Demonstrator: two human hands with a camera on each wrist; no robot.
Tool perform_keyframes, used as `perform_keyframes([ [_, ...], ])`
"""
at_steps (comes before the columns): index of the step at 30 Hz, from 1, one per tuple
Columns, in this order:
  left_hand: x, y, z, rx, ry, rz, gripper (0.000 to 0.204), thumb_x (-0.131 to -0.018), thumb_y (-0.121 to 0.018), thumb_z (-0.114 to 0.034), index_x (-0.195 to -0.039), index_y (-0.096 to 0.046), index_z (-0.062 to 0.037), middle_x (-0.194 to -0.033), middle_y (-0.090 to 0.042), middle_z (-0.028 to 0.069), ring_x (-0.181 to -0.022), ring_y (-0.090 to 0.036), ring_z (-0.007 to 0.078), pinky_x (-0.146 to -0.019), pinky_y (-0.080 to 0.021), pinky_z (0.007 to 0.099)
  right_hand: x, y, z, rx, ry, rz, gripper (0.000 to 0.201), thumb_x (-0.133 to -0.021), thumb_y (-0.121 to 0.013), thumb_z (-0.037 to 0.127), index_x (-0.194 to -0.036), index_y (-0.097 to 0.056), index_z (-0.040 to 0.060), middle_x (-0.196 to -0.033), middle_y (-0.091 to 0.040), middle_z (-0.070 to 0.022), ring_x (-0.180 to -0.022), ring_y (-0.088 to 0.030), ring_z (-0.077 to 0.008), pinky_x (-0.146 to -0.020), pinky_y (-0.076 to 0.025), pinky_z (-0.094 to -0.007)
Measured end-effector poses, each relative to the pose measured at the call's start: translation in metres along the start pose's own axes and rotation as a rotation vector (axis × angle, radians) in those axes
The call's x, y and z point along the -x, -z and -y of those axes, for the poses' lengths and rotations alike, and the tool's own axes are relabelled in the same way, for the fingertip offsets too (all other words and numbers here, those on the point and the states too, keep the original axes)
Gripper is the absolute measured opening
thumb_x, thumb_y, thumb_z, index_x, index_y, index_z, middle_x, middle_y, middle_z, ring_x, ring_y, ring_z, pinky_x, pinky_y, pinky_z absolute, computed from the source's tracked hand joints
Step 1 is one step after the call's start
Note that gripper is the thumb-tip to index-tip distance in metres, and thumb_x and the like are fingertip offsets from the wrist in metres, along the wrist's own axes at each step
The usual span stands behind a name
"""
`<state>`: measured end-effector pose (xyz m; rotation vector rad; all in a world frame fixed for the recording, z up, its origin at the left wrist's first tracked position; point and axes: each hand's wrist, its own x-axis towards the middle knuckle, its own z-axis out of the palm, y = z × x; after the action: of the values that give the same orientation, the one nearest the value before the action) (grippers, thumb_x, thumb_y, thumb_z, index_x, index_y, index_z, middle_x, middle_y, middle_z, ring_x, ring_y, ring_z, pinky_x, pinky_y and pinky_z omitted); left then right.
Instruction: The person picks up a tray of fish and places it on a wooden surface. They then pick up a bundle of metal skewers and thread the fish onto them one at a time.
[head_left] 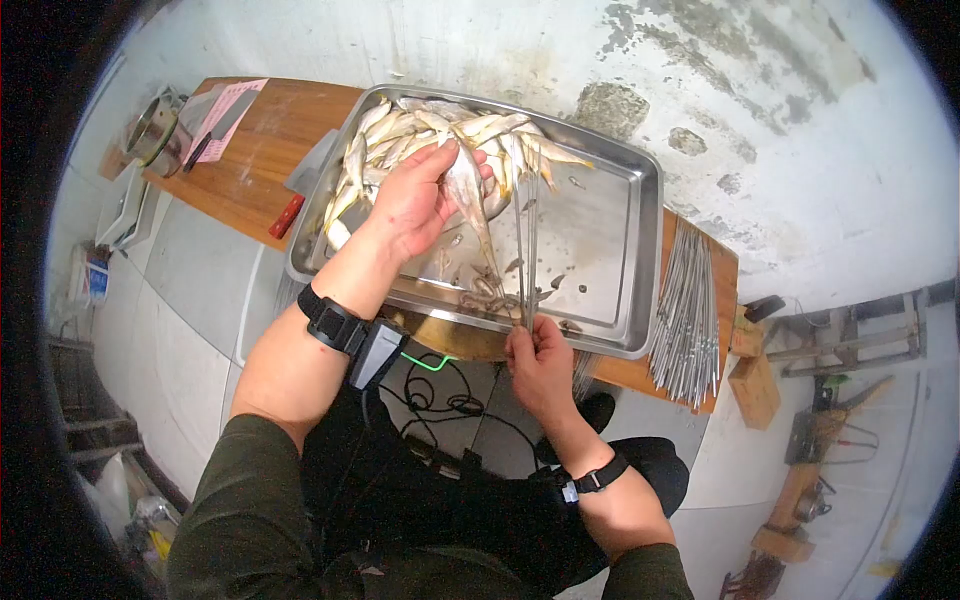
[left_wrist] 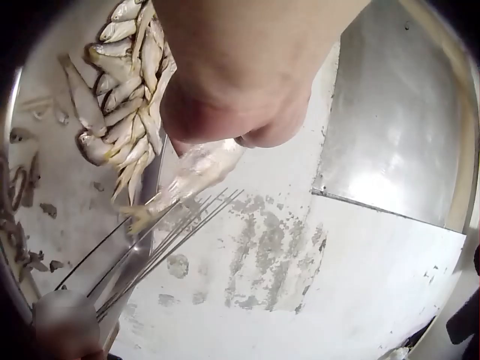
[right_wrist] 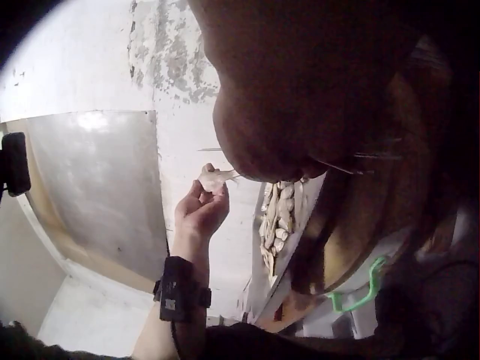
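My left hand (head_left: 415,205) holds a small silvery fish (head_left: 466,185) over the metal tray (head_left: 612,240), thumb on its upper end, tail slanting down. In the left wrist view the tail of this fish (left_wrist: 195,174) overlaps several thin metal skewers (left_wrist: 161,259). My right hand (head_left: 545,365) pinches those skewers (head_left: 528,240) at their lower ends by the tray's near rim, and they point away from me. A heap of similar fish (head_left: 400,135) fills the tray's far left. Dark scraps (head_left: 490,295) lie near its front edge.
A big bundle of skewers (head_left: 685,315) lies on the wooden table right of the tray. To the left are a red-handled knife (head_left: 287,216), a black-handled knife (head_left: 218,125) on pink paper and a metal pot (head_left: 155,135). A stained wall (head_left: 700,130) stands behind.
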<state>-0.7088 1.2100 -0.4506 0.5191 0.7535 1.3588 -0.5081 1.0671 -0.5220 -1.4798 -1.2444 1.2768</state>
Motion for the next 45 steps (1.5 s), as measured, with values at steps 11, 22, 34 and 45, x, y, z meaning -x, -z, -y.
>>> perform_keyframes([
  [11,0.001,-0.001,0.009,0.055,-0.029,-0.049,0.030,-0.100,-0.043,-0.022,-0.109,-0.054,0.0038,-0.103,-0.064,0.0122,-0.094,-0.064,0.0208,-0.083,-0.053,0.0329,0.001,-0.006,-0.008,-0.016,0.083,-0.008,0.012,-0.094,-0.054,0.014,-0.091,-0.052,0.0026,-0.069,-0.055,0.0006,-0.055,-0.048,-0.0052,-0.050,-0.039,-0.0210],
  [22,0.004,-0.005,0.012,0.025,-0.003,-0.114,0.032,-0.100,-0.042,-0.024,-0.111,-0.054,0.0040,-0.105,-0.063,0.0120,-0.094,-0.063,0.0197,-0.085,-0.053,0.0322,-0.002,-0.013,0.000,-0.030,0.052,0.072,0.013,-0.095,-0.052,0.015,-0.090,-0.051,0.0027,-0.067,-0.056,-0.0015,-0.050,-0.047,-0.0070,-0.046,-0.039,-0.0211],
  [34,0.000,0.003,0.014,0.022,-0.014,-0.078,0.033,-0.100,-0.040,-0.024,-0.110,-0.056,0.0037,-0.100,-0.065,0.0116,-0.092,-0.063,0.0190,-0.082,-0.053,0.0317,0.003,-0.011,0.010,0.067,-0.009,0.032,0.022,-0.092,-0.054,0.022,-0.087,-0.057,0.0013,-0.068,-0.064,-0.0095,-0.056,-0.060,-0.0176,-0.056,-0.047,-0.0320],
  [45,0.002,-0.002,0.010,0.019,-0.009,-0.139,0.033,-0.101,-0.037,-0.021,-0.111,-0.053,0.0055,-0.105,-0.063,0.0137,-0.095,-0.063,0.0212,-0.085,-0.051,0.0339,-0.001,-0.014,0.016,0.055,-0.019,0.029,0.024,-0.092,-0.053,0.024,-0.082,-0.055,0.0016,-0.065,-0.062,-0.0098,-0.057,-0.060,-0.0200,-0.057,-0.047,-0.0341],
])
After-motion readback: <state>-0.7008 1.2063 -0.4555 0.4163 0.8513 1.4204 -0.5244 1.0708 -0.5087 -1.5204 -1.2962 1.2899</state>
